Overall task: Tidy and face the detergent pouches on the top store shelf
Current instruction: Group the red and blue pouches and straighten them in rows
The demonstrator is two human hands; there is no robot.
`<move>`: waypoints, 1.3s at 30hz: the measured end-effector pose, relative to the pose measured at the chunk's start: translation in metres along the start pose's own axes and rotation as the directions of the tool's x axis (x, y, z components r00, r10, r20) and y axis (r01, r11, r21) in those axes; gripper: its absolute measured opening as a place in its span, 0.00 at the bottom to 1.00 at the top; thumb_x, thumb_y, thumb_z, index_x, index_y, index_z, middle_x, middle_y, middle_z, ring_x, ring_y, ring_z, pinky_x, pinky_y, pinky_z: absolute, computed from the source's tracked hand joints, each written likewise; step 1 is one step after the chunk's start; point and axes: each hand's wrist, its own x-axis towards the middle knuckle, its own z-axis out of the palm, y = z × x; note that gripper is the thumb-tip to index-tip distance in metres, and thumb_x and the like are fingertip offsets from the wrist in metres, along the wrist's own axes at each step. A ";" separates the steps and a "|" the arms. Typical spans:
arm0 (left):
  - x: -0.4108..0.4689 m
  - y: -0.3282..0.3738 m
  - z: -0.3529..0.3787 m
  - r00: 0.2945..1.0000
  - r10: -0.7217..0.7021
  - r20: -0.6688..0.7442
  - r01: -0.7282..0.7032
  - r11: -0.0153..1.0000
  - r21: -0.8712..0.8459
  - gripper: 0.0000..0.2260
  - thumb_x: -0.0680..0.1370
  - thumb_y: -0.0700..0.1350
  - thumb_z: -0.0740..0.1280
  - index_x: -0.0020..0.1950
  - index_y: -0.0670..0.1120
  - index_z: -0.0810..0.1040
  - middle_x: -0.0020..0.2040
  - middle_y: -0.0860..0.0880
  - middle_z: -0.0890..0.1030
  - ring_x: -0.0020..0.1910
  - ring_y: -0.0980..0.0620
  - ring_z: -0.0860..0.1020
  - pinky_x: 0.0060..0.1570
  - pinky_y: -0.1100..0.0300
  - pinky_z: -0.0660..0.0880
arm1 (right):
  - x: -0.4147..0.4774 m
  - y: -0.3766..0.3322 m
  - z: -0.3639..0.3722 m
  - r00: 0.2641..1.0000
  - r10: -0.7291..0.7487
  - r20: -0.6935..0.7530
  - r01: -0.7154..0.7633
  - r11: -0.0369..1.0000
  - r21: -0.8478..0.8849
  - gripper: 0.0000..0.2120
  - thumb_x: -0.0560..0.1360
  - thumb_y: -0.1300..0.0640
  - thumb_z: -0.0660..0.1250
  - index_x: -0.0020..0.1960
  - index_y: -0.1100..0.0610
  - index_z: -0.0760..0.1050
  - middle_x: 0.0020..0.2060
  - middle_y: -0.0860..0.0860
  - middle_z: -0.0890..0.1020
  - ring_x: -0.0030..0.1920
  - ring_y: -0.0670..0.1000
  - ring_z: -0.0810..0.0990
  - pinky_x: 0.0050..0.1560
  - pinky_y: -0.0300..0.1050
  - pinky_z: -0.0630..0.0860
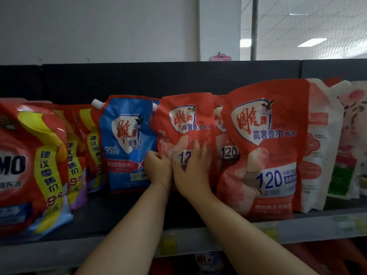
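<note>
Gripping the left edge of the middle red pouch (184, 124) with the left hand (157, 168), curled round the seam low down. Pressing flat on its front with the right hand (191, 169), straight and spread, holding nothing, just steadying the face. Reads as a two-hand square-up: pinch to steer the edge, palm to keep the soft bag upright and label-forward. Stands upright but well back on the top shelf (188, 237), behind the line of the front red pouch (264, 147) just to the right, so probably needs pulling forward to match. Partly hides a third red pouch (225, 135) tucked between those two. Touching or just beside the blue pouch (127, 143) on the left; cannot tell which. Further left, leaning OMO pouches (31, 165), staggered, nearest the shelf lip. Far right, white and pink pouches (317, 147), turned slightly sideways. Judging facing as partway done, with uneven row fronts. Worth watching for slump, or a knock into the blue neighbour when sliding, given floppy packs.
</note>
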 end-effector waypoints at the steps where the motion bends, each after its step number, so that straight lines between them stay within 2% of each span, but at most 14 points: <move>1: -0.002 0.000 0.000 1.000 0.011 -0.008 -0.011 1.000 0.008 0.02 0.78 0.39 0.62 0.46 0.40 0.72 0.49 0.39 0.78 0.47 0.45 0.74 0.43 0.57 0.67 | 0.001 0.002 -0.001 0.999 0.035 -0.040 -0.037 0.998 -0.054 0.39 0.77 0.48 0.63 0.78 0.56 0.43 0.77 0.57 0.41 0.76 0.56 0.39 0.74 0.52 0.40; 4: -0.008 0.006 0.003 1.000 0.011 -0.026 -0.010 1.000 0.026 0.04 0.79 0.40 0.61 0.50 0.40 0.72 0.51 0.42 0.76 0.48 0.50 0.72 0.45 0.58 0.67 | 0.009 0.006 -0.006 0.976 0.182 -0.120 -0.189 0.981 -0.049 0.41 0.77 0.52 0.65 0.78 0.60 0.42 0.76 0.62 0.41 0.76 0.60 0.40 0.75 0.54 0.41; 9: -0.011 0.012 0.006 0.999 -0.044 0.025 0.039 0.986 0.163 0.12 0.80 0.46 0.58 0.59 0.40 0.70 0.59 0.40 0.76 0.57 0.40 0.75 0.53 0.51 0.70 | 0.023 0.017 -0.008 0.912 0.410 -0.027 -0.389 0.884 0.259 0.41 0.77 0.59 0.64 0.78 0.59 0.39 0.77 0.59 0.43 0.77 0.57 0.45 0.75 0.48 0.46; 12: -0.011 0.015 0.006 0.992 -0.119 0.051 0.097 0.945 0.312 0.18 0.82 0.51 0.53 0.63 0.39 0.70 0.62 0.40 0.75 0.60 0.39 0.74 0.56 0.50 0.69 | 0.024 0.021 -0.006 0.913 0.408 -0.022 -0.387 0.881 0.271 0.41 0.76 0.59 0.65 0.78 0.58 0.40 0.76 0.60 0.45 0.76 0.58 0.49 0.75 0.49 0.52; 19: -0.017 0.018 0.014 0.990 -0.130 -0.049 0.138 0.961 0.238 0.15 0.82 0.49 0.54 0.63 0.40 0.65 0.62 0.40 0.75 0.57 0.39 0.76 0.45 0.52 0.68 | 0.024 0.022 -0.002 0.922 0.384 -0.044 -0.365 0.903 0.224 0.39 0.77 0.61 0.63 0.77 0.56 0.41 0.75 0.59 0.43 0.76 0.59 0.48 0.75 0.55 0.54; 23: -0.023 0.025 0.012 0.995 -0.078 -0.063 0.088 0.979 0.182 0.17 0.79 0.44 0.61 0.65 0.41 0.62 0.66 0.39 0.67 0.58 0.38 0.73 0.44 0.53 0.67 | 0.018 0.013 -0.009 0.974 0.216 -0.073 -0.219 0.975 -0.034 0.34 0.75 0.61 0.62 0.76 0.58 0.50 0.75 0.60 0.45 0.76 0.62 0.46 0.76 0.56 0.48; 26: -0.018 0.029 0.003 0.998 -0.060 0.032 0.052 0.977 0.209 0.22 0.76 0.46 0.65 0.65 0.39 0.61 0.66 0.37 0.64 0.61 0.36 0.70 0.50 0.50 0.69 | 0.009 -0.001 -0.016 1.000 -0.025 -0.010 0.022 0.983 -0.183 0.30 0.77 0.58 0.62 0.76 0.55 0.54 0.76 0.56 0.40 0.76 0.57 0.42 0.75 0.52 0.45; 28: -0.012 0.037 -0.006 0.993 -0.076 0.088 0.052 0.968 0.244 0.30 0.73 0.53 0.69 0.66 0.37 0.63 0.67 0.37 0.66 0.64 0.36 0.69 0.57 0.48 0.70 | 0.006 -0.007 -0.022 0.991 -0.116 0.068 0.128 0.968 -0.216 0.26 0.77 0.59 0.61 0.73 0.56 0.61 0.74 0.57 0.54 0.73 0.58 0.56 0.71 0.51 0.59; 29: -0.009 0.042 -0.010 0.993 -0.043 0.106 0.014 0.967 0.256 0.30 0.73 0.53 0.70 0.65 0.36 0.65 0.66 0.37 0.68 0.63 0.37 0.70 0.57 0.49 0.70 | 0.004 -0.010 -0.027 0.984 -0.128 0.125 0.156 0.955 -0.251 0.23 0.76 0.58 0.61 0.71 0.57 0.65 0.70 0.57 0.64 0.68 0.59 0.65 0.64 0.51 0.67; 31: -0.006 0.053 -0.015 0.982 0.092 0.162 -0.129 0.963 0.238 0.20 0.73 0.49 0.69 0.59 0.38 0.71 0.59 0.40 0.74 0.56 0.42 0.74 0.51 0.53 0.70 | 0.001 -0.017 -0.039 0.972 -0.123 0.201 0.190 0.914 -0.359 0.15 0.76 0.55 0.60 0.62 0.57 0.72 0.57 0.56 0.77 0.57 0.60 0.76 0.49 0.49 0.72; 33: -0.006 0.058 -0.018 0.938 0.193 0.289 -0.252 0.951 0.181 0.12 0.74 0.49 0.69 0.51 0.43 0.73 0.50 0.47 0.77 0.48 0.48 0.75 0.47 0.57 0.71 | -0.003 -0.025 -0.054 0.959 -0.116 0.259 0.234 0.840 -0.490 0.09 0.77 0.55 0.60 0.55 0.56 0.73 0.51 0.55 0.79 0.51 0.59 0.79 0.43 0.47 0.71; 36: -0.010 0.056 -0.016 0.844 0.223 0.488 -0.324 0.937 0.132 0.03 0.76 0.44 0.68 0.43 0.46 0.77 0.39 0.52 0.77 0.44 0.49 0.77 0.42 0.60 0.74 | -0.010 -0.031 -0.073 0.939 -0.115 0.324 0.299 0.740 -0.603 0.09 0.78 0.58 0.60 0.57 0.55 0.72 0.52 0.54 0.79 0.50 0.57 0.79 0.42 0.47 0.71; 37: -0.016 0.056 -0.015 0.805 0.190 0.562 -0.298 0.949 0.107 0.02 0.77 0.41 0.67 0.45 0.45 0.78 0.38 0.51 0.78 0.42 0.48 0.78 0.39 0.61 0.74 | -0.011 -0.033 -0.080 0.937 -0.101 0.335 0.299 0.730 -0.615 0.11 0.78 0.59 0.60 0.60 0.55 0.72 0.53 0.54 0.78 0.51 0.57 0.79 0.43 0.47 0.72; 39: -0.034 0.057 -0.014 0.727 0.106 0.678 -0.193 0.980 0.054 0.11 0.78 0.41 0.65 0.59 0.41 0.76 0.39 0.50 0.79 0.42 0.50 0.79 0.39 0.63 0.75 | -0.012 -0.038 -0.093 0.928 -0.017 0.371 0.262 0.739 -0.620 0.15 0.78 0.61 0.60 0.64 0.55 0.72 0.56 0.55 0.78 0.52 0.57 0.79 0.45 0.47 0.73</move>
